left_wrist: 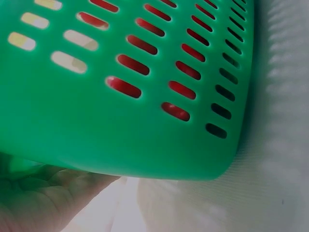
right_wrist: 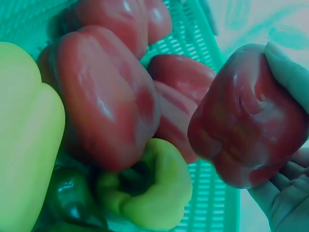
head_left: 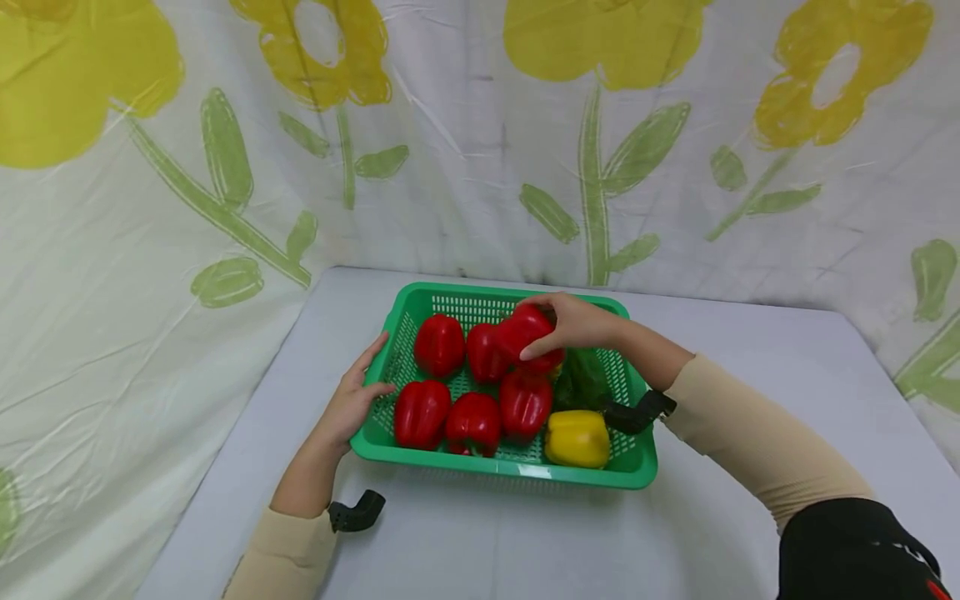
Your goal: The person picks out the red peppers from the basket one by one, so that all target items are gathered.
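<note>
A green basket [head_left: 517, 472] with slotted walls holds several red bell peppers [head_left: 474, 423]. Above the ones near its back, my right hand [head_left: 573, 321] grips a red bell pepper [right_wrist: 248, 118], thumb on one side and fingers on the other. My left hand [head_left: 352, 404] is at the basket's left rim, thumb and fingers spread and fairly straight against it. From the left wrist view, part of that hand [left_wrist: 53, 198] shows by the basket's edge, its fingertips hidden. A yellow bell pepper [head_left: 577, 439] lies in the front right corner, with a dark green pepper [head_left: 587, 377] behind it.
The basket stands on a table with a pale cloth [head_left: 480, 542]. A second yellow pepper [right_wrist: 154, 188] lies beside the red ones in the right wrist view. Behind the table hangs a white curtain [head_left: 465, 167] printed with yellow flowers. Black mounts [head_left: 358, 511] sit at both wrists.
</note>
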Demonstrator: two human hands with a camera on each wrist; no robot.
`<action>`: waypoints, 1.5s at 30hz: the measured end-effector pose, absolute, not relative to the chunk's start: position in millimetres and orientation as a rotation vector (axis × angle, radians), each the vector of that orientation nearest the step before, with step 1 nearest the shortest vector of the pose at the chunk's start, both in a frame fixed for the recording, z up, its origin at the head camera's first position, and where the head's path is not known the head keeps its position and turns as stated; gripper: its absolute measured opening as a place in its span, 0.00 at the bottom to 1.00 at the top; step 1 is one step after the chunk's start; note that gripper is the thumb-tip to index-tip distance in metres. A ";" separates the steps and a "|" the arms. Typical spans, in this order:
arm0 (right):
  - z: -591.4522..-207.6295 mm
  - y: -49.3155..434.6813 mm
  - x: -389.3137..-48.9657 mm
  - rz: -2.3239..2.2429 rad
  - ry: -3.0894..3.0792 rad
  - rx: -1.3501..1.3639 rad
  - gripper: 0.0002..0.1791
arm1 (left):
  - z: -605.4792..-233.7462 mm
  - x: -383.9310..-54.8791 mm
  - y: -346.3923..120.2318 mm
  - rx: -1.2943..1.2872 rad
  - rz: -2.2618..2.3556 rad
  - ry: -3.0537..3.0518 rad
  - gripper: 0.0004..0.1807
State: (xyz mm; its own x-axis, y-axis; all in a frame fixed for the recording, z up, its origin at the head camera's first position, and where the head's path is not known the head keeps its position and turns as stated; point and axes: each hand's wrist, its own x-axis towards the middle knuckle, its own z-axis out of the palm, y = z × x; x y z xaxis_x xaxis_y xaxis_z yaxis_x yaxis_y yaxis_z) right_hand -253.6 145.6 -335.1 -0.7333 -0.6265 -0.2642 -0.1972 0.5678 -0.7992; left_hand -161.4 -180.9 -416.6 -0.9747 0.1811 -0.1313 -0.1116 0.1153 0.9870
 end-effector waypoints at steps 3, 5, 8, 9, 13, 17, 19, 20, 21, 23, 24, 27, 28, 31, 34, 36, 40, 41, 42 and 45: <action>-337.3 152.8 -254.3 -1.095 2.282 -0.614 0.38 | -416.3 -162.1 -181.1 0.065 1.954 2.168 0.41; -338.7 158.4 -254.4 -1.113 2.296 -0.590 0.37 | -416.0 -162.1 -181.2 0.059 1.951 2.168 0.41; -341.1 167.2 -253.7 -1.137 2.316 -0.551 0.38 | -415.8 -161.7 -181.1 0.048 1.944 2.166 0.41; -341.5 170.0 -253.3 -1.144 2.321 -0.537 0.38 | -415.8 -161.5 -181.0 0.046 1.943 2.165 0.41; -341.6 181.7 -252.1 -1.166 2.348 -0.483 0.41 | -416.1 -161.4 -180.6 0.041 1.946 2.162 0.41; -339.4 194.8 -251.9 -1.164 2.395 -0.424 0.43 | -416.6 -161.8 -180.6 0.047 1.947 2.164 0.41; -338.0 201.1 -251.6 -1.173 2.405 -0.395 0.44 | -416.6 -162.0 -180.6 0.051 1.943 2.169 0.41; -337.3 204.2 -251.3 -1.180 2.408 -0.386 0.44 | -416.7 -162.0 -180.6 0.051 1.940 2.172 0.41; -336.5 207.2 -250.8 -1.190 2.409 -0.378 0.44 | -416.7 -162.1 -180.7 0.051 1.939 2.174 0.41; -335.8 213.3 -249.8 -1.212 2.412 -0.367 0.43 | -416.7 -162.2 -180.6 0.050 1.937 2.177 0.41; -335.3 216.1 -248.8 -1.227 2.411 -0.365 0.42 | -416.7 -162.2 -180.6 0.048 1.935 2.179 0.41; -335.8 224.9 -246.6 -1.266 2.410 -0.351 0.41 | -416.5 -161.8 -180.2 0.040 1.936 2.178 0.41; -336.1 228.0 -246.1 -1.277 2.410 -0.344 0.41 | -416.4 -161.6 -180.1 0.036 1.935 2.178 0.41; -336.4 237.1 -244.2 -1.299 2.420 -0.310 0.42 | -416.5 -161.2 -179.8 0.028 1.939 2.174 0.41; -336.4 245.2 -242.6 -1.322 2.430 -0.287 0.42 | -417.0 -161.1 -179.9 0.032 1.942 2.172 0.41; -337.2 249.9 -241.8 -1.345 2.430 -0.276 0.41 | -417.1 -161.2 -179.9 0.037 1.942 2.174 0.41; -340.8 259.8 -241.4 -1.390 2.421 -0.249 0.40 | -416.9 -161.0 -180.1 0.040 1.939 2.179 0.41; -341.7 262.5 -241.4 -1.394 2.425 -0.239 0.40 | -416.9 -161.0 -180.1 0.041 1.939 2.179 0.41; -342.6 265.3 -241.6 -1.395 2.432 -0.228 0.40 | -416.8 -161.0 -180.1 0.040 1.941 2.177 0.41; -344.4 273.6 -242.9 -1.399 2.456 -0.184 0.39 | -416.7 -161.1 -180.2 0.042 1.945 2.174 0.41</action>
